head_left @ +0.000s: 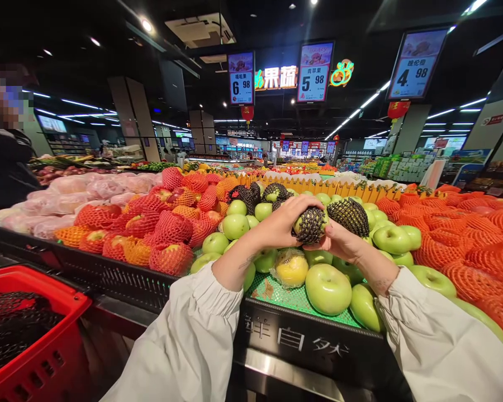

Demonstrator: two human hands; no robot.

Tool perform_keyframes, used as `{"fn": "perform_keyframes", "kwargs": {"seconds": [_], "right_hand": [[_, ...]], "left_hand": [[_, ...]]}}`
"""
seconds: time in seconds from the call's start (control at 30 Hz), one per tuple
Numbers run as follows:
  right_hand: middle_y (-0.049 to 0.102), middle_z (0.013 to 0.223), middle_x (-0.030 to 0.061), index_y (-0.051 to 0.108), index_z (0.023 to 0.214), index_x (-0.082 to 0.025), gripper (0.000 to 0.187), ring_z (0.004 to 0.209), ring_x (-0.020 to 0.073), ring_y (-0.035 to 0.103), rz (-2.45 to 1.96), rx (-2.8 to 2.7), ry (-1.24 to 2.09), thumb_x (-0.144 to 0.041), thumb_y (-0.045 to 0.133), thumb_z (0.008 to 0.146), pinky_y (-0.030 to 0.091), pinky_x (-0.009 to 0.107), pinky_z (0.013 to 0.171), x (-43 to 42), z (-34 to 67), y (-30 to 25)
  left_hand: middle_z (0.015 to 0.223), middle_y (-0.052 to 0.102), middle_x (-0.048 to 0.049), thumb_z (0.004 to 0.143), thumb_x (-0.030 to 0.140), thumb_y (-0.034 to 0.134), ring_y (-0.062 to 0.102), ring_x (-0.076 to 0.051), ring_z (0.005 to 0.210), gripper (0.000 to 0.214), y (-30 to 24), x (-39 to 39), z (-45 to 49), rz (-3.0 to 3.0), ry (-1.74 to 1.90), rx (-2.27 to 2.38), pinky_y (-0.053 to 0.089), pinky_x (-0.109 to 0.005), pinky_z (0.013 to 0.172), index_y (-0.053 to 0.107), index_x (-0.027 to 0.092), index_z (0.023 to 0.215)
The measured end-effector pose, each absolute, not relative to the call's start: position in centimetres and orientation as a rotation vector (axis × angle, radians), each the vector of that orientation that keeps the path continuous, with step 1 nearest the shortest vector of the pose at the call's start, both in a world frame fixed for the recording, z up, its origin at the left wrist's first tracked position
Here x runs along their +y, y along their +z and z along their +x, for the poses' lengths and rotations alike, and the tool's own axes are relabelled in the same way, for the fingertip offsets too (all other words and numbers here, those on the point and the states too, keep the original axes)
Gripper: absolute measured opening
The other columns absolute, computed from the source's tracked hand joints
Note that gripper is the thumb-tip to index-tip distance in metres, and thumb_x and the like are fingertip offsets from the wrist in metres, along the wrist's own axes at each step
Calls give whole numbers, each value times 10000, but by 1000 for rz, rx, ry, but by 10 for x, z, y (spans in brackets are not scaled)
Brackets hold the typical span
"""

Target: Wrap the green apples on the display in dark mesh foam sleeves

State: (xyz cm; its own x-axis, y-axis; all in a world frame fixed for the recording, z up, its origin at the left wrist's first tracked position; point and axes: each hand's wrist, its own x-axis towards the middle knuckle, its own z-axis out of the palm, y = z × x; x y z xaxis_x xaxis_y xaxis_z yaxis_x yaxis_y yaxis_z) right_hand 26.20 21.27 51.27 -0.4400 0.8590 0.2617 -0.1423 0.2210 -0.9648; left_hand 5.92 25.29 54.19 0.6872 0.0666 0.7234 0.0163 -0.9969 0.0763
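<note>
Above the bin of green apples, both my hands hold one green apple [311,225] partly covered by a black foam net. My left hand [288,219] wraps over its top and left side. From the right and below, my right hand [339,239] grips it, its fingers partly hidden. Just behind sits another apple in a black net [349,216]. Bare green apples [328,288] lie around and below my hands. A yellow fruit in clear wrap [292,268] rests on the green mat under my left wrist.
A red basket [73,304] holding black nets stands at the lower left. Red and orange netted apples [171,234] fill the left section; orange-netted fruit [478,240] lies at right. The black bin edge [302,329] runs in front. A person in dark clothing [6,162] stands far left.
</note>
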Motion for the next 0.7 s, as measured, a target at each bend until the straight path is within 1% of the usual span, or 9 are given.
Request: {"fn": "perform_keyframes", "kwargs": {"seconds": [0.13,0.23,0.33,0.4,0.43,0.5,0.57,0.63,0.7], "right_hand": [[700,1239,81,571,1288,-323,767,1079,323,704,-792,-1489,1316,-463,905,612,674,472,779,209,255,516],[709,1191,73,579,1230,-292,710,1061,305,702,-844,-1453,1284,-423,901,610,665,440,774,208,251,517],[702,1179,50,566,1206,-287,689,1065,278,691,-889,-1416,1207,-353,898,606,655,416,785,211,251,518],[689,1200,30,569,1178,-305,642,1095,264,676,-900,-1352,1127,-340,888,621,655,420,819,215,253,519],[686,1207,21,574,1151,-314,606,1107,258,670,-896,-1305,1088,-346,883,631,656,422,838,216,254,520],[695,1165,3,579,1082,-322,541,1095,248,671,-882,-1195,1016,-375,880,635,662,420,857,220,258,522],[706,1078,-22,567,1032,-322,524,1061,231,681,-872,-1100,948,-400,880,620,666,410,857,222,261,524],[707,1015,-47,551,1006,-318,514,1036,210,686,-873,-1043,897,-415,868,613,666,395,856,223,262,527],[710,1004,-56,546,994,-313,505,1027,197,685,-884,-1025,877,-416,859,611,663,376,846,222,260,528]], "left_hand": [[1392,531,-119,782,218,705,489,-302,1332,644,544,250,58,2834,1063,130,398,-504,1148,446,279,1369],[1438,485,-115,788,132,624,434,-307,1393,709,542,250,57,2855,998,138,351,-550,1186,385,308,1432],[1550,358,-139,723,93,611,288,-339,1506,887,538,254,56,2871,941,180,242,-591,1248,255,294,1510],[1614,244,-169,685,135,666,170,-384,1552,1007,534,258,56,2859,944,260,175,-611,1266,158,260,1546],[1621,219,-182,674,164,691,143,-404,1556,1040,532,261,55,2850,948,317,165,-620,1265,137,240,1551],[1568,296,-195,690,228,707,215,-418,1527,973,529,264,55,2845,900,437,218,-625,1243,208,199,1525],[1431,454,-185,752,298,675,394,-391,1428,750,528,264,54,2850,739,524,340,-588,1185,379,162,1428],[1290,565,-154,799,373,643,551,-342,1269,554,528,261,53,2838,519,582,454,-508,1088,519,154,1293],[1195,631,-115,766,439,682,634,-293,1113,510,528,255,53,2801,342,637,520,-417,970,592,171,1190]]}}
